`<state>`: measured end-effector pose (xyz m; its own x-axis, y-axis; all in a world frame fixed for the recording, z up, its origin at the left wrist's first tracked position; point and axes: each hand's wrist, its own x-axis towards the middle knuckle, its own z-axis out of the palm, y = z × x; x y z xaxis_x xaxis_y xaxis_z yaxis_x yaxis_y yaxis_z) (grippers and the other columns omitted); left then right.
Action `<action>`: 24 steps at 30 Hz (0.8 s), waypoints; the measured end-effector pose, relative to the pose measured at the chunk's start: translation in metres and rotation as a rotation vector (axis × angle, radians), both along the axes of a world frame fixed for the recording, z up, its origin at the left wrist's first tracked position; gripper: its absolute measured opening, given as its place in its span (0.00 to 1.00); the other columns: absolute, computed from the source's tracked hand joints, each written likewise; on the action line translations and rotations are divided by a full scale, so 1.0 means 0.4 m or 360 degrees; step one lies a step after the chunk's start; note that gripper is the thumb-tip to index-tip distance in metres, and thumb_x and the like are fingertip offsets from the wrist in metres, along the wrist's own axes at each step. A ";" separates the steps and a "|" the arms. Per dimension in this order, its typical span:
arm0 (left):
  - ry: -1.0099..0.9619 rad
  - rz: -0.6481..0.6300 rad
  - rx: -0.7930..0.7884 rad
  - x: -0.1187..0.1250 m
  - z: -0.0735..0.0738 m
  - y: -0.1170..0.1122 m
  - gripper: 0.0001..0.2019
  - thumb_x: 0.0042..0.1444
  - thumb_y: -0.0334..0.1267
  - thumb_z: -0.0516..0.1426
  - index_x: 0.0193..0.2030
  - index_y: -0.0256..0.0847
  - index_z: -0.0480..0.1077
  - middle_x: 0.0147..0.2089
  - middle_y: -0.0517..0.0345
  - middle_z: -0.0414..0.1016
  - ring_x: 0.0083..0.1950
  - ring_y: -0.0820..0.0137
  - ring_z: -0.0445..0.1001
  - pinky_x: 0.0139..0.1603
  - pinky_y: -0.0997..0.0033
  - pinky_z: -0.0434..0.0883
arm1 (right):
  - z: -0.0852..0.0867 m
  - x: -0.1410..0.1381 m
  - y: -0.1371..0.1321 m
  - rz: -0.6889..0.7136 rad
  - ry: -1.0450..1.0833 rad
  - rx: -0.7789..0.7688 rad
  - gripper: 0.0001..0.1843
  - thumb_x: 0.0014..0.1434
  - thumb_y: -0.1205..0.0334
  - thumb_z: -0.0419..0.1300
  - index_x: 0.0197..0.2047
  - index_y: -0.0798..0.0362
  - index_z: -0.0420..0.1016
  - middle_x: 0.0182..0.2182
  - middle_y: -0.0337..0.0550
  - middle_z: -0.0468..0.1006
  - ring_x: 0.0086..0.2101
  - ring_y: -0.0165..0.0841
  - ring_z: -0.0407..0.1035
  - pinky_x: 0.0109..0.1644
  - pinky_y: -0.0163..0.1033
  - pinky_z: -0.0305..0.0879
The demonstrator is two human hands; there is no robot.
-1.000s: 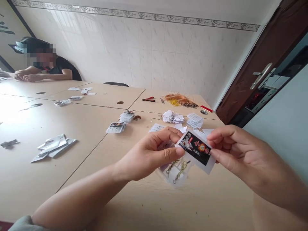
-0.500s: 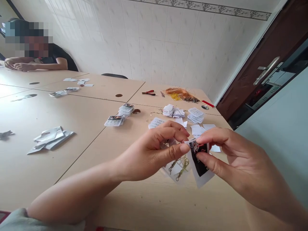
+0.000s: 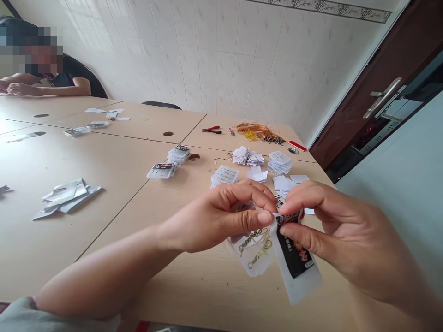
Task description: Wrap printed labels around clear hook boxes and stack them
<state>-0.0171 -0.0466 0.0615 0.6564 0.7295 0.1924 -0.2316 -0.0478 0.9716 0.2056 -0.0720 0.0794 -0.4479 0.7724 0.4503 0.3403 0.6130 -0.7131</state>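
My left hand [image 3: 224, 219] pinches the top of a small clear packet [image 3: 254, 253] with metal swivels and hooks inside, held just above the table. My right hand [image 3: 332, 230] pinches a white card with a black printed label [image 3: 294, 256] right beside it; the card hangs down from my fingertips, folded over at the top. Both hands meet at the thumbs over the beige table [image 3: 214, 295].
Stacks of white cards [image 3: 280, 162] and finished packets [image 3: 162, 170] lie behind my hands. Red pliers [image 3: 212, 130] and a bundle of orange wire [image 3: 258, 132] sit further back. Silver pouches [image 3: 65, 196] lie at left. Another person sits at the far left [image 3: 44, 78]. A brown door [image 3: 377, 87] is at right.
The label card has swung from lying flat across my fingers to hanging downward, folded at its top. My hands have closed together, and the view has tilted slightly down.
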 end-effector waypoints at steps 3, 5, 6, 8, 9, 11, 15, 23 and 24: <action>-0.0008 0.0014 -0.0050 0.004 -0.001 0.002 0.05 0.62 0.31 0.65 0.35 0.42 0.82 0.45 0.58 0.76 0.47 0.73 0.75 0.46 0.77 0.72 | 0.000 -0.005 0.001 0.0010 -0.0015 0.0109 0.08 0.63 0.66 0.66 0.41 0.42 0.76 0.35 0.30 0.77 0.35 0.24 0.74 0.40 0.29 0.72; -0.0015 0.0034 -0.0075 0.006 -0.001 0.003 0.04 0.60 0.32 0.66 0.35 0.44 0.83 0.46 0.58 0.75 0.48 0.71 0.75 0.50 0.74 0.72 | -0.002 -0.006 0.002 0.0013 -0.0015 0.0148 0.07 0.63 0.66 0.66 0.41 0.42 0.76 0.37 0.31 0.77 0.37 0.25 0.75 0.44 0.31 0.73; -0.0019 0.0043 -0.0083 0.006 -0.001 0.003 0.03 0.60 0.33 0.67 0.34 0.44 0.83 0.46 0.58 0.75 0.49 0.71 0.75 0.51 0.74 0.72 | -0.003 -0.007 0.002 0.0012 -0.0014 0.0172 0.07 0.63 0.66 0.66 0.41 0.42 0.76 0.38 0.31 0.78 0.38 0.25 0.75 0.45 0.32 0.73; -0.0024 0.0051 -0.0096 0.007 -0.002 0.003 0.03 0.59 0.35 0.68 0.34 0.44 0.84 0.46 0.58 0.75 0.48 0.72 0.74 0.49 0.75 0.71 | -0.006 -0.008 0.001 0.0013 -0.0016 0.0245 0.08 0.63 0.68 0.66 0.41 0.43 0.75 0.39 0.32 0.78 0.40 0.25 0.76 0.46 0.32 0.73; -0.0023 0.0049 -0.0102 0.007 -0.002 0.003 0.03 0.58 0.35 0.68 0.33 0.44 0.84 0.46 0.58 0.76 0.48 0.72 0.74 0.48 0.76 0.71 | -0.007 -0.009 0.000 0.0010 -0.0018 0.0292 0.09 0.63 0.68 0.66 0.41 0.43 0.75 0.39 0.32 0.78 0.41 0.25 0.76 0.46 0.31 0.73; -0.0013 0.0037 -0.0124 0.006 -0.003 0.002 0.03 0.59 0.35 0.68 0.33 0.45 0.83 0.46 0.58 0.75 0.47 0.73 0.73 0.45 0.78 0.70 | -0.007 -0.012 -0.003 -0.0010 -0.0034 0.0391 0.10 0.63 0.70 0.65 0.42 0.44 0.74 0.39 0.32 0.78 0.41 0.25 0.76 0.46 0.31 0.73; 0.0036 0.0050 -0.0192 0.005 -0.003 0.000 0.03 0.58 0.37 0.68 0.33 0.44 0.83 0.48 0.58 0.75 0.45 0.73 0.72 0.39 0.78 0.69 | -0.005 -0.016 -0.011 -0.0064 -0.0089 0.0549 0.10 0.63 0.73 0.64 0.42 0.46 0.74 0.40 0.34 0.78 0.42 0.25 0.76 0.48 0.30 0.73; 0.0094 0.0120 -0.0229 0.007 -0.002 -0.002 0.06 0.56 0.40 0.69 0.31 0.42 0.82 0.52 0.54 0.74 0.42 0.73 0.71 0.33 0.79 0.68 | -0.003 -0.016 -0.014 -0.0083 -0.0140 0.0623 0.10 0.63 0.74 0.63 0.39 0.48 0.73 0.38 0.37 0.79 0.39 0.25 0.76 0.44 0.31 0.73; 0.0090 0.0119 -0.0237 0.007 -0.002 -0.003 0.06 0.57 0.40 0.69 0.31 0.41 0.81 0.52 0.54 0.74 0.41 0.73 0.70 0.31 0.80 0.67 | -0.003 -0.015 -0.014 -0.0090 -0.0157 0.0646 0.10 0.63 0.75 0.63 0.39 0.48 0.73 0.37 0.37 0.79 0.38 0.25 0.76 0.43 0.30 0.73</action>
